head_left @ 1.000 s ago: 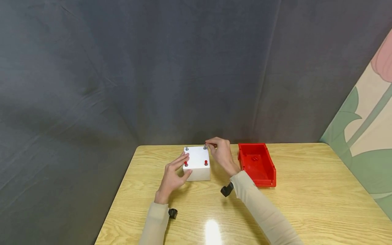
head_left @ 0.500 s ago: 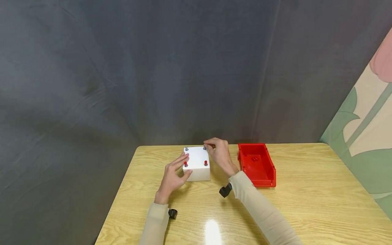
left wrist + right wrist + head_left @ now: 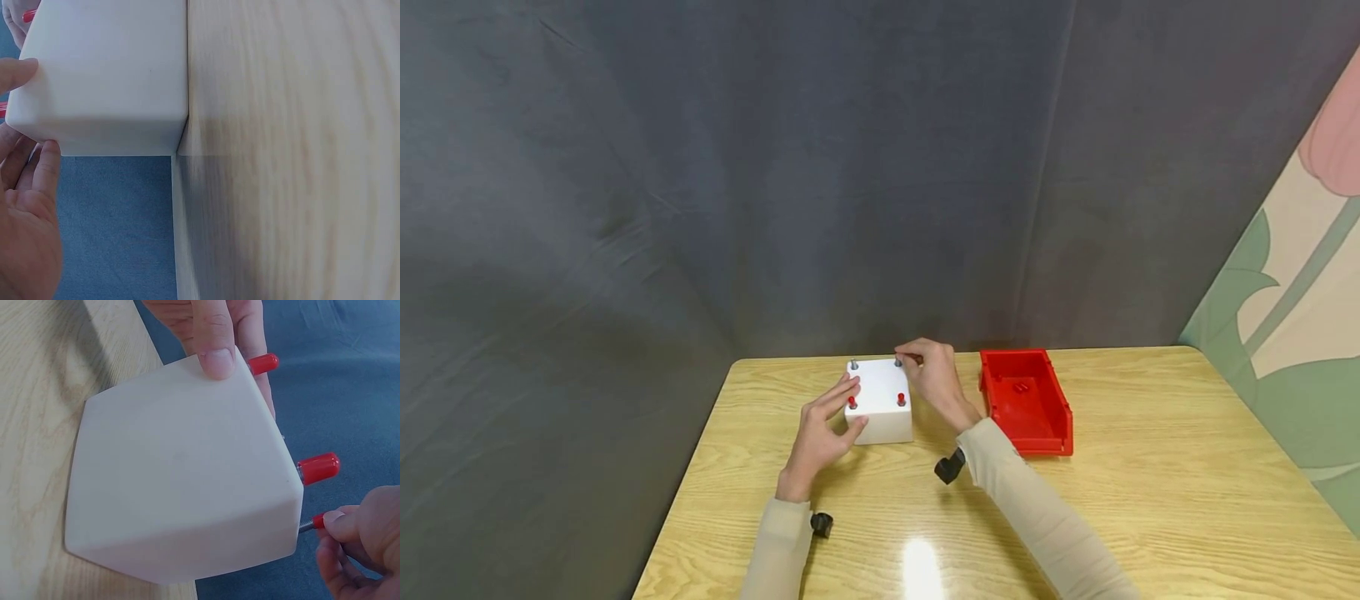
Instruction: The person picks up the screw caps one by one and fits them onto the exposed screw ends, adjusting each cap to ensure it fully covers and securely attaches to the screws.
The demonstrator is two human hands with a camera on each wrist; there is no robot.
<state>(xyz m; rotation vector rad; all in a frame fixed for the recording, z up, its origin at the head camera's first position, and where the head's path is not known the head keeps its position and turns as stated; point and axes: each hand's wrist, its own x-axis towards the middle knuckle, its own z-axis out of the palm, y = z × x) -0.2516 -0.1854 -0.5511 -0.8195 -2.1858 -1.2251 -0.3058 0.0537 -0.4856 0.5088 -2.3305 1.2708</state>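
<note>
A white block (image 3: 880, 387) stands on the table with a metal bolt rising near each top corner. Red caps (image 3: 901, 399) (image 3: 319, 467) cover the two near bolts, while the far left bolt (image 3: 853, 365) is bare. My left hand (image 3: 818, 429) grips the block's left side, thumb on the front face and fingers over the top. At the far right corner, my right hand (image 3: 936, 379) pinches a small red cap (image 3: 318, 520) between thumb and fingers. In the right wrist view that cap sits at the tip of the bolt (image 3: 305, 526), partly hidden by the fingertips.
To the right of the block is a red bin (image 3: 1026, 404) with a few small red caps (image 3: 1021, 387) inside. A dark curtain (image 3: 880, 167) hangs behind the wooden table (image 3: 1150, 467), and a flower-patterned panel (image 3: 1300, 317) borders the right side.
My right hand has shifted slightly left, bringing the red cap from beside the far right bolt onto its tip. The left hand keeps its grip on the block.
</note>
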